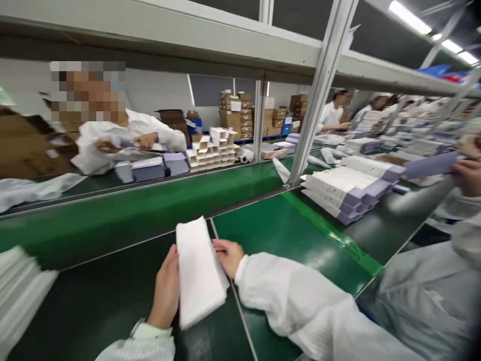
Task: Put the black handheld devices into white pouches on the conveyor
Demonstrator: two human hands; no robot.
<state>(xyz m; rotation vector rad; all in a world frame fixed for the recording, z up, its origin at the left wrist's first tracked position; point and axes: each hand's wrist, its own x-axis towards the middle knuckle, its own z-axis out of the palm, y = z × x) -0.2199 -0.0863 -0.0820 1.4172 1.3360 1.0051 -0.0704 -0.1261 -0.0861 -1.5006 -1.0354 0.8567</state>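
A stack of white folded sheets (199, 276) stands between my two hands above the dark green work surface (97, 301). My left hand (167, 288) presses along its left side, fingers partly behind it. At the upper right edge, my right hand (228, 256) grips the stack with bent fingers. The stack is tilted, with loose layers showing at its lower right corner. Both my sleeves are white.
More white folded sheets (22, 301) lie at the left edge. A green conveyor belt (150, 200) runs behind, with a metal post (319, 95) beside it. Stacked white and lilac boxes (349, 188) stand at right, near a co-worker's sleeve (424, 291). Another person (131, 130) works across the belt.
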